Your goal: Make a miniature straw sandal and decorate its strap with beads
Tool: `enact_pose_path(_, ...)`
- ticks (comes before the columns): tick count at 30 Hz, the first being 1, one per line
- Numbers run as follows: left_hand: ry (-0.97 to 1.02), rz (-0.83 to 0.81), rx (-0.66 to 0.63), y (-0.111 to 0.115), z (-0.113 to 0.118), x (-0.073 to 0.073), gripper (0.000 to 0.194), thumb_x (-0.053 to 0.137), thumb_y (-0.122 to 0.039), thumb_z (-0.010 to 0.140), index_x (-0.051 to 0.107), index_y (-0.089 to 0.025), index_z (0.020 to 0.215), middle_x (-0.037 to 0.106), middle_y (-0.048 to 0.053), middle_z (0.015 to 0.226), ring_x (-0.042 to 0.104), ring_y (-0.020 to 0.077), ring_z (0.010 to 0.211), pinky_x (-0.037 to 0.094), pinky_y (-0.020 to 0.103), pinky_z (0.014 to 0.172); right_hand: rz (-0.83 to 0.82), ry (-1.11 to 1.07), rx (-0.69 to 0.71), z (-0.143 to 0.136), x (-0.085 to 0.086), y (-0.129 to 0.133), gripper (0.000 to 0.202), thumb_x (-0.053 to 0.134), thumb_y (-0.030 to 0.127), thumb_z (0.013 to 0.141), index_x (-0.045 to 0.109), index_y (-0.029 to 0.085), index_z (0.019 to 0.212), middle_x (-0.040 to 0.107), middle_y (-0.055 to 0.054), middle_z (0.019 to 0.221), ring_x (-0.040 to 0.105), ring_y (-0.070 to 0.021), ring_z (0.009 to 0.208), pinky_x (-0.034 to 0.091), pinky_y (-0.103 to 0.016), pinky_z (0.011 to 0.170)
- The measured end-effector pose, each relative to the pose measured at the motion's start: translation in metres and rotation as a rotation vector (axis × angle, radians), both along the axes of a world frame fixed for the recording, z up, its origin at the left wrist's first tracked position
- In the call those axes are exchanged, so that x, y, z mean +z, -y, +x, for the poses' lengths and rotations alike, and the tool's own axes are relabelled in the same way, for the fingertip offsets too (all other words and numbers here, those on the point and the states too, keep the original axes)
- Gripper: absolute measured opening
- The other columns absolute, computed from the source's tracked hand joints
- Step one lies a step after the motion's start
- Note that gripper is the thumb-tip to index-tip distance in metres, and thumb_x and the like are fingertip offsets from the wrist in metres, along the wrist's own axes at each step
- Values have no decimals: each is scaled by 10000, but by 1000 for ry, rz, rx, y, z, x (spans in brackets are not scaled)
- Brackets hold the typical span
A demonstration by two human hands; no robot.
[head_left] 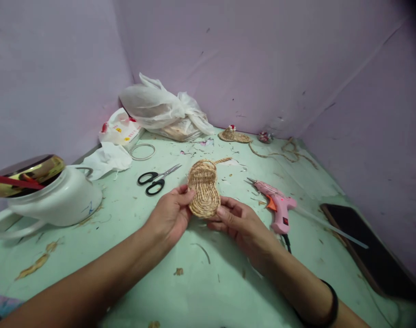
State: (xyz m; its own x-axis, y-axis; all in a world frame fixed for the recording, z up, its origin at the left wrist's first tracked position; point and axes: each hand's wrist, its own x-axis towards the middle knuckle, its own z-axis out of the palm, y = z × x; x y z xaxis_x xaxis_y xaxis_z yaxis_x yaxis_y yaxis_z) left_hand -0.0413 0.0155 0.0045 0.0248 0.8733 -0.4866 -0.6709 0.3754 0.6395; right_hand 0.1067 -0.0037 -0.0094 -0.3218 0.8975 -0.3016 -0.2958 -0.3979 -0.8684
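Note:
Between my two hands is a small slipper of coiled straw rope (205, 196), lifted just over the table, with a strap band across its upper part and a loose rope end sticking out at the top right. My left hand (175, 212) pinches its left edge between thumb and fingers. On the lower right edge, my right hand (237, 221) grips it with the thumb on top and the fingers beneath. Black-handled scissors (156, 180) lie left of the slipper, blades partly apart. To the right rests a pink glue gun (278, 205) with an orange trigger and a clear glue stick (334, 228).
Another straw slipper (233, 135) with a red-and-white decoration sits at the back, beside a rope length (272, 155). A white plastic bag (163, 107), metal ring (142, 152) and tissue (107, 159) lie back left. A white teapot (64, 196) stands left; a phone (365, 250) lies right.

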Motion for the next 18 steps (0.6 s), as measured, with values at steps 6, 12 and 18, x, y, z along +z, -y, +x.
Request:
enact_pose_path(6, -23, 56, -134, 17, 10, -5, 450, 603, 22, 572, 537, -122, 994, 660, 69, 857, 631, 203, 844, 490, 288, 749, 65, 106, -120, -4, 0, 1, 355, 774, 337, 601, 612, 150, 856, 681, -65, 839, 624, -188, 751, 475, -310, 699)
enact_pose_path(12, -459, 167, -149, 3, -10, 2, 620, 452, 10, 444, 557, -151, 1033, 644, 69, 936, 587, 206, 883, 451, 266, 650, 207, 419, -141, 21, 6, -16, 270, 752, 279, 563, 663, 152, 784, 671, -15, 694, 588, -157, 626, 452, -284, 623)
enact_pose_path(18, -788, 426, -493, -10, -29, 5, 442, 549, -73, 519, 648, -148, 943, 671, 67, 937, 597, 233, 891, 459, 317, 742, 413, 588, 93, 24, 6, -19, 123, 623, 217, 680, 661, 165, 784, 679, -18, 735, 610, -178, 725, 450, -278, 662)
